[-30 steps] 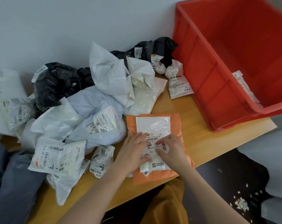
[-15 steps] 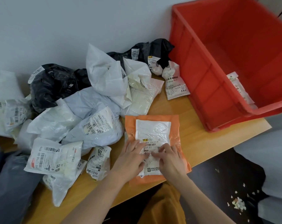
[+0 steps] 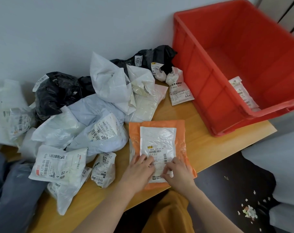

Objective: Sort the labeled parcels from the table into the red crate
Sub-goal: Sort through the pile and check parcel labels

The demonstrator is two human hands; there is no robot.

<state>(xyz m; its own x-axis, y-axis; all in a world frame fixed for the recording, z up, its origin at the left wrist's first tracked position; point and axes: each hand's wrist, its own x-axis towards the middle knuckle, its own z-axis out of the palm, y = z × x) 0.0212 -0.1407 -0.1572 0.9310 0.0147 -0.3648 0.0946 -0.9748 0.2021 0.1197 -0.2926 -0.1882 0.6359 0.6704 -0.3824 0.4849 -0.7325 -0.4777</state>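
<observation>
A flat white labeled parcel [image 3: 158, 138] lies on top of an orange parcel [image 3: 180, 132] at the table's front edge. My left hand [image 3: 139, 172] rests on the white parcel's lower left, fingers laid on its label. My right hand [image 3: 178, 174] is on the lower right, and its fingertips pinch the parcel at the label. The red crate [image 3: 201, 98] stands at the right end of the table, its near corner overhanging the edge. One white labeled parcel [image 3: 242, 93] leans inside the crate against the near wall.
A heap of white, pale blue and black labeled bags [image 3: 99, 132] covers the table's left and back. A small white packet [image 3: 180, 93] lies beside the crate's left wall. Bare wooden table [image 3: 210, 140] shows between the orange parcel and the crate. Grey bags [image 3: 11, 190] sit at the far left.
Both hands have slid a little down the white parcel toward me and closer together on its label. The parcels have stayed in place.
</observation>
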